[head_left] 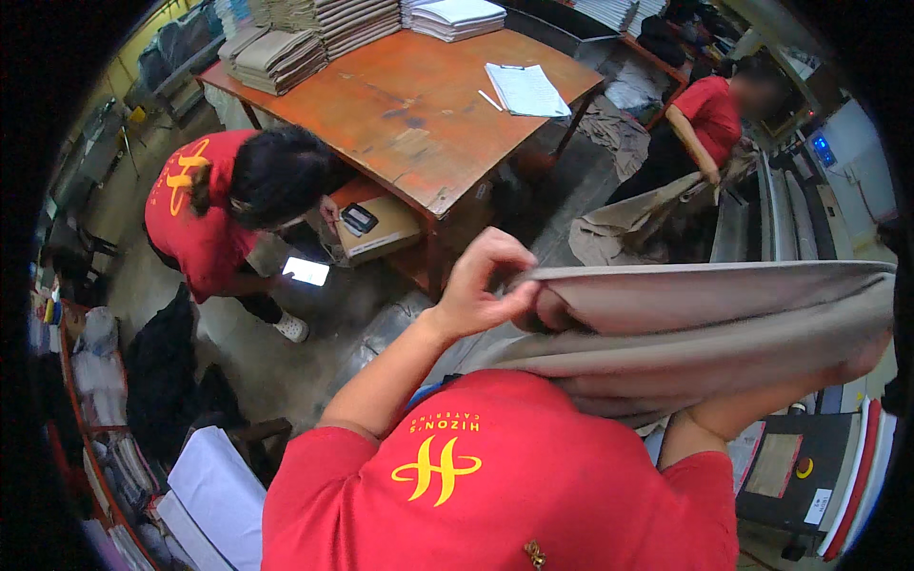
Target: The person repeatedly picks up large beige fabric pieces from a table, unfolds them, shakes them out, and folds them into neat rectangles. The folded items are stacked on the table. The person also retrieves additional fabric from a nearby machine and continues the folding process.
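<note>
Cloth [705, 328] spans the person's front, right of centre, its edge pinched in the left hand [490, 284]. The right hand [864, 354] blurs at the far end; its grip cannot be told. Below the table [419, 124] sits a carton [388, 228], a black device [358, 219] on top, contents hidden.

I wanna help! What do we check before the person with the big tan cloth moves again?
1. Left hand pinching the tan cloth: ok, thumb and fingers grip its edge.
2. Right hand gripping too: cannot tell, it is hard to make out at the cloth.
3. Cloth smooth all over: not ok, it hangs in soft folds.
4. Co-worker with the lit phone clear of this cloth: ok, bending beside the wooden table.
5. Clipboard clear of it: ok, on the table.
</note>
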`<state>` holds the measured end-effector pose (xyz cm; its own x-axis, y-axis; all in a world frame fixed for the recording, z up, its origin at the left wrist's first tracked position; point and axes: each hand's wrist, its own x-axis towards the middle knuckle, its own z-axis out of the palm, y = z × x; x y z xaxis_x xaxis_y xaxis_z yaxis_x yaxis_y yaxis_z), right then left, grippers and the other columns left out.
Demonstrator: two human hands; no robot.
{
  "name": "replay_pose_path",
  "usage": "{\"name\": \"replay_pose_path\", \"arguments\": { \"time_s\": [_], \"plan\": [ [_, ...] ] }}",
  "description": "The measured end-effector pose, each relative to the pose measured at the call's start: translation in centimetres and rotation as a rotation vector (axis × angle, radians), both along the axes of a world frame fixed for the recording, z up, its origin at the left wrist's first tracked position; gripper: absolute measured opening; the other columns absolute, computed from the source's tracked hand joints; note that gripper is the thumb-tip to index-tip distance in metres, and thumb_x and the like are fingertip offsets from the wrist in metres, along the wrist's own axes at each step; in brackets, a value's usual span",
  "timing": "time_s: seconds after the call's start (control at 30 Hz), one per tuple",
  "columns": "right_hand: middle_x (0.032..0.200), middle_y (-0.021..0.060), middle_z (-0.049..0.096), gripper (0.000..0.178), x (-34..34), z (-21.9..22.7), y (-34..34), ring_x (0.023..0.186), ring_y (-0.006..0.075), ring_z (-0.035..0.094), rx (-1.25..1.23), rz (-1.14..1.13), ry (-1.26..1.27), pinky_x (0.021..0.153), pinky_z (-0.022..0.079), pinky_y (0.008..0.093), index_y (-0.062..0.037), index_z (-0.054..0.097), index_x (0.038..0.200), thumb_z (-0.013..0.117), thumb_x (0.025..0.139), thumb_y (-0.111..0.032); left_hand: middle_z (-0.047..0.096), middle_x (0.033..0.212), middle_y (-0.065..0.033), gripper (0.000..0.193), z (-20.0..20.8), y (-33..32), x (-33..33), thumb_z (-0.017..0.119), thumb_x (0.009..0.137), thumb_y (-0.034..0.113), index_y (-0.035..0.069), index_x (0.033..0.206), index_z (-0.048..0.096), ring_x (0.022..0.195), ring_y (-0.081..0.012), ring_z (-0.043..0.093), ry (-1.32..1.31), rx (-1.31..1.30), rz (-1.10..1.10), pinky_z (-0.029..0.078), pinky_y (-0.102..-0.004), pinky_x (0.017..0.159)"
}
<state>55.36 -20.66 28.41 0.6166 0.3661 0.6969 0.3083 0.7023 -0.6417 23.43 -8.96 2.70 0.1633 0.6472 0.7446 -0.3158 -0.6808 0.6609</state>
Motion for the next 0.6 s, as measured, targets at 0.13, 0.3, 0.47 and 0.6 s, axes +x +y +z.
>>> {"name": "replay_pose_path", "arguments": {
  "time_s": [0.13,0.3,0.47,0.6],
  "plan": [
    [0.116,0.0144,0.059,0.049,-3.0,0.1,1.3,0.102,0.0259,0.059,-0.042,0.067,-0.037,0.093,0.046,0.0414,0.0016,0.053,0.118,0.053,0.094,-0.041,0.055,0.093,-0.0096,0.023,-2.6,-0.6,2.5,0.063,0.08,0.004,0.003,0.102,0.057,0.083,-0.0208,0.057,0.329,-0.113,-0.232,0.048,-0.0301,0.072],
    [0.114,0.0135,0.059,0.048,-7.9,-0.8,3.1,0.101,0.025,0.059,-0.111,0.127,-0.074,0.092,0.046,0.0403,0.0014,0.054,0.117,0.054,0.094,-0.04,0.055,0.099,-0.0114,0.032,-9.0,0.1,3.8,0.06,0.079,-0.002,0.003,0.11,0.055,0.093,-0.0232,0.057,0.273,-0.085,-0.052,0.049,-0.0323,0.082],
    [0.112,0.0127,0.06,0.046,-10.4,-0.8,4.1,0.1,0.0241,0.059,-0.164,0.122,-0.091,0.091,0.046,0.0391,0.0012,0.055,0.115,0.055,0.094,-0.04,0.052,0.109,-0.0139,0.039,-12.9,1.8,3.2,0.061,0.083,0.004,0.006,0.12,0.052,0.098,-0.0265,0.057,0.502,-0.241,-0.198,0.05,-0.0342,0.082],
    [0.111,0.012,0.061,0.045,-11.0,0.3,4.1,0.099,0.0234,0.059,-0.189,0.076,-0.098,0.09,0.046,0.0382,0.001,0.056,0.114,0.055,0.093,-0.039,0.052,0.113,-0.0109,0.044,-14.2,2.9,3.0,0.068,0.081,0.013,0.009,0.122,0.053,0.099,-0.0234,0.057,0.286,-0.523,-0.243,0.049,-0.0335,0.083]
  ]
}}
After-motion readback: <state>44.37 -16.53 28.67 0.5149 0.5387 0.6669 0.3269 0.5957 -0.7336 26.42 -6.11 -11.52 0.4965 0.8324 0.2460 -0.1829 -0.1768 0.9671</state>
